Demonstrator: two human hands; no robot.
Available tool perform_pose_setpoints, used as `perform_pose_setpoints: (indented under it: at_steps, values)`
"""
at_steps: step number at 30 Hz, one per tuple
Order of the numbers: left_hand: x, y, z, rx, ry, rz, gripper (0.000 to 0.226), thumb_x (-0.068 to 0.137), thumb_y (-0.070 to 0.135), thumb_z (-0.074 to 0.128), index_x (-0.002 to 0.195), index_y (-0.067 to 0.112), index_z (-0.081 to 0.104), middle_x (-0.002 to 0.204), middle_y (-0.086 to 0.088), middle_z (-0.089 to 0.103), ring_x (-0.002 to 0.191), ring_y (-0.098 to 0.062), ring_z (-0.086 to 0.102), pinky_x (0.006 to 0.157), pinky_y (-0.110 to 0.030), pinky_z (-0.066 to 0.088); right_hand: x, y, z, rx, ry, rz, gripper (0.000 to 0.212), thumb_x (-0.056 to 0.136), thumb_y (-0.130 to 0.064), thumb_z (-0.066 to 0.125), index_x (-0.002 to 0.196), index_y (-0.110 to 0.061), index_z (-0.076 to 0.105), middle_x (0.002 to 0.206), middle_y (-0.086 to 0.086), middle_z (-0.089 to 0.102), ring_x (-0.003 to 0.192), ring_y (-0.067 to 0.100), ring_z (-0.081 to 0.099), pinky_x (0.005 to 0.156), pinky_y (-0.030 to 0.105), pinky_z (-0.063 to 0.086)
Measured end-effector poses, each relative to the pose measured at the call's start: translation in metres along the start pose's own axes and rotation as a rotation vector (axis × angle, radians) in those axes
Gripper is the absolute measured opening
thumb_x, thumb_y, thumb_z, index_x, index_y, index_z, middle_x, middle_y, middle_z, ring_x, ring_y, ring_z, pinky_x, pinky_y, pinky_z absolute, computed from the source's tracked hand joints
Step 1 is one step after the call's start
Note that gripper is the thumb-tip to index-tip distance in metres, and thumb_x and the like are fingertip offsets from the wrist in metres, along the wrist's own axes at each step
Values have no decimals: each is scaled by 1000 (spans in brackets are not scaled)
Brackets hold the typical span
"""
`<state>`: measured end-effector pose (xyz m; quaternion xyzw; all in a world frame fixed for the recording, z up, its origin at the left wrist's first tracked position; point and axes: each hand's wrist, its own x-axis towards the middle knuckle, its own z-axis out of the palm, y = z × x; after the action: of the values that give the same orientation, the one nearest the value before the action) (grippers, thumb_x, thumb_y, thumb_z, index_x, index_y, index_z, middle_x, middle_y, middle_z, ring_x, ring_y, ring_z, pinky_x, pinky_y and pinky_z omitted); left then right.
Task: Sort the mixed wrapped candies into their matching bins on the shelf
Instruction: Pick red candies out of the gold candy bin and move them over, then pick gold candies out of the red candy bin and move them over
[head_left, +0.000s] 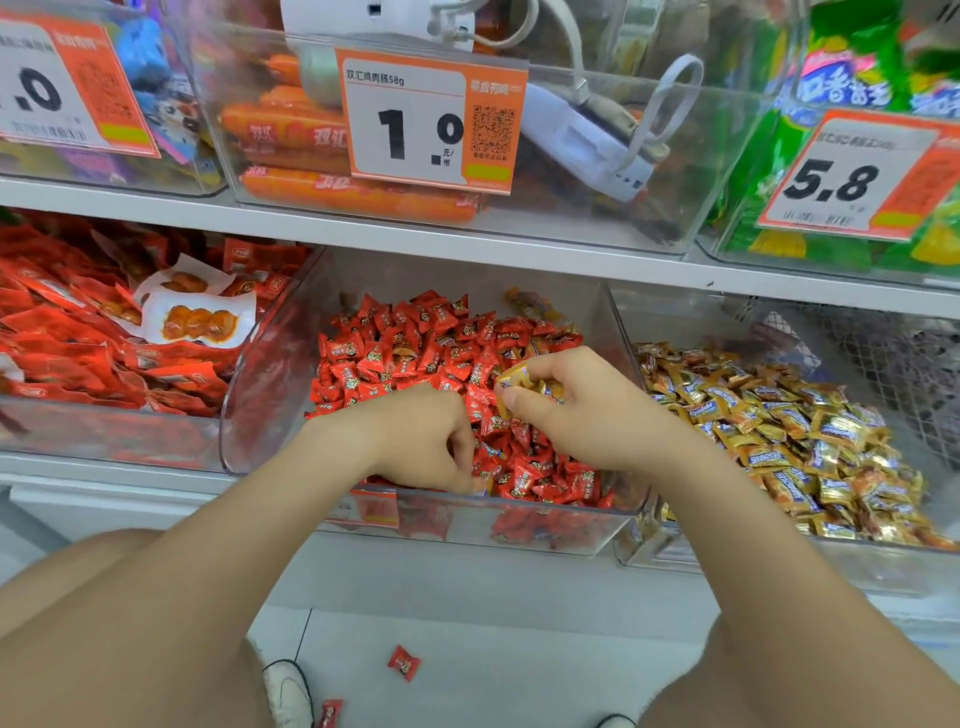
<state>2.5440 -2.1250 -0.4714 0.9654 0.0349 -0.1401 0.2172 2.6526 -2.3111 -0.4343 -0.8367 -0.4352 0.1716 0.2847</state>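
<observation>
- Gold candies (522, 379): a small bunch pinched between thumb and fingers of the right hand (587, 410), over the red candies (415, 353) in the middle bin (260, 374).
- Left hand (415, 441): knuckles up, fingers curled into the red heap near the front wall. Cannot tell if it grips anything.
- Likely step: carry the bunch right to the gold bin (831, 569). Keep the pinch tight, lift over the clear divider (618, 322), release low.
- Room: upper shelf edge (467, 244) sits close overhead; the front is open. A stray candy (404, 662) on the floor warns of spills.
</observation>
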Motion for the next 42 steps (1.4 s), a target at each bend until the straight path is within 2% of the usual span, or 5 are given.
perform_pose_setpoints:
  at_steps: [15,19,25,38,42]
  values:
    - [-38,53,9,-854,486,5,23,104,33,63,93,14,70,75,-5,67,63,-25,41,59,-39,35,-59,21,-51,476,423,325,57,107,-41,56,60,-8,57,53,1,54,40,16,37,39,24,28]
    - [-31,94,16,-807,473,54,22,102,41,63,94,23,72,69,2,64,60,-21,46,60,-37,38,-66,91,-78,-219,715,385,43,105,-40,54,74,-11,59,70,11,64,66,30,59,59,41,40]
    - [5,187,20,-553,362,190,22,102,41,62,92,24,71,75,0,71,62,-10,59,62,-32,48,-70,135,-70,-563,164,406,60,101,-52,50,156,-37,32,145,14,40,137,39,35,113,54,31]
    - [133,228,39,125,124,38,60,106,45,46,157,20,29,158,-15,29,147,-44,27,121,-63,24,-117,152,-111,-119,624,199,31,96,-22,64,124,-24,75,118,-5,74,109,9,67,97,27,50]
    - [93,220,34,406,425,173,42,105,46,42,138,24,54,141,-5,51,137,-34,43,115,-53,33,-120,124,-104,-2,636,202,22,94,-17,63,103,-26,80,81,-15,73,79,-3,66,71,6,46]
